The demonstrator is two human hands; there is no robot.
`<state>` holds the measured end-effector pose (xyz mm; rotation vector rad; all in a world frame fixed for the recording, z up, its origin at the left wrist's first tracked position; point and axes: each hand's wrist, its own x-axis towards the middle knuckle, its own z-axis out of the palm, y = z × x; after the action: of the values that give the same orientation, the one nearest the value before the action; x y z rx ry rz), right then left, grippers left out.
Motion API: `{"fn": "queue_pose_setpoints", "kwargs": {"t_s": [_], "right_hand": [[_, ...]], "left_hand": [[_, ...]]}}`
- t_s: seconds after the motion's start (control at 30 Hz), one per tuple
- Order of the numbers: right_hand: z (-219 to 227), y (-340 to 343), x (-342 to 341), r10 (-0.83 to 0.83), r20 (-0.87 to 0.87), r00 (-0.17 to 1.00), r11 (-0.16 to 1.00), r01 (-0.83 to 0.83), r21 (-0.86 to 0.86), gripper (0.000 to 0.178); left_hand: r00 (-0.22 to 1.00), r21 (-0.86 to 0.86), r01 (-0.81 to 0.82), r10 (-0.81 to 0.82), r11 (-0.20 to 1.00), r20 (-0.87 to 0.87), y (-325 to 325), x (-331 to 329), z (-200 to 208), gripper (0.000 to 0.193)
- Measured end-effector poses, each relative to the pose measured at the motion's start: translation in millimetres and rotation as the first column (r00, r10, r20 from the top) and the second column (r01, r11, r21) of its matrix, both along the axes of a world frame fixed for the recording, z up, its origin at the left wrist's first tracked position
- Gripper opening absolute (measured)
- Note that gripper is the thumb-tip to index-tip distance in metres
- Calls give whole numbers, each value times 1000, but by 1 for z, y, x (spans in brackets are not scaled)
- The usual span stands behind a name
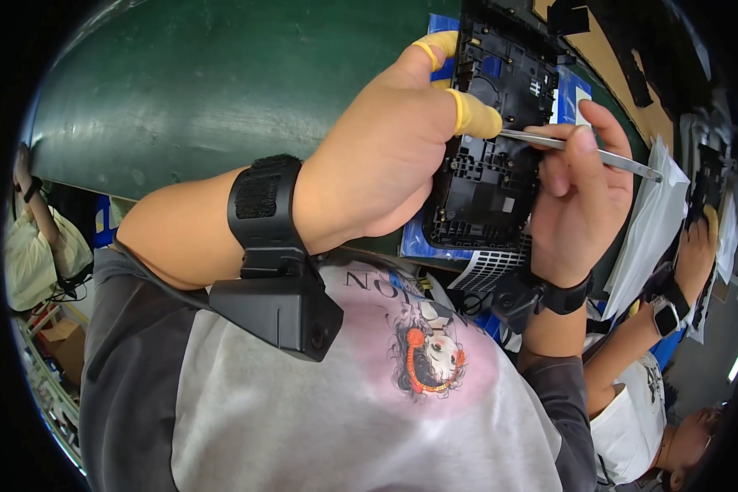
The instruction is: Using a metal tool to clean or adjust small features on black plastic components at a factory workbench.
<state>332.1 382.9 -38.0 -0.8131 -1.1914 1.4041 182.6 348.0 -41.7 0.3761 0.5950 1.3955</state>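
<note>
Left hand (385, 156), bare but for yellow rubber finger cots on two fingertips, clamped round the left edge of a black moulded plastic frame panel (492, 139) with ribs, clips and square cut-outs. Fingers curled tight, capped tips pressed on the panel's face and upper edge. A black fabric wrist strap (262, 205) round the left wrist, carrying a black box-shaped device (279, 307) below the forearm.

Right hand (578, 193) just beside the panel's right edge, fingers pinched narrow round slim silver metal tweezers (582, 148). Tweezers nearly level, near end over the panel's middle close to the capped left fingertip, far end jutting out past the hand to the right. A black band round the right wrist too.

Panel held upright in front of the chest, above the edge of a dark green table top (221, 90), with a blue tray (422, 238) and a white slotted grille piece (488, 266) behind and under its lower part. White plastic bag (652, 221) to the right of the right hand.

Further right, another person's hand (697, 250) with a yellow fingertip cot on a second black panel, a watch on that wrist. At far left, a third person in a pale top (33, 246).
</note>
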Motion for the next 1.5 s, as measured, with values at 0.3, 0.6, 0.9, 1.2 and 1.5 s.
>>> {"fn": "queue_pose_setpoints", "kwargs": {"t_s": [0.3, 0.6, 0.9, 1.2, 1.5], "right_hand": [[3, 38, 62, -179, -349, 920, 981, 193, 7, 18], [-3, 34, 60, -197, -344, 918, 979, 164, -125, 13], [3, 39, 64, -179, -313, 933, 978, 135, -156, 20], [-5, 38, 51, -60, -15, 998, 986, 57, -154, 22], [20, 50, 41, -54, 177, 983, 999, 54, 1, 17]], "left_hand": [[942, -46, 56, -68, 997, -330, 38, -20, 2, 37], [-370, 496, -334, 372, 801, -851, 274, -75, 10, 24], [-437, 165, 88, 187, 982, -880, 317, 95, -18, 56], [246, 228, -106, 248, 968, -937, 274, 18, 45, 24], [950, 132, 152, -108, 980, -293, 101, -38, 45, 9]]}}
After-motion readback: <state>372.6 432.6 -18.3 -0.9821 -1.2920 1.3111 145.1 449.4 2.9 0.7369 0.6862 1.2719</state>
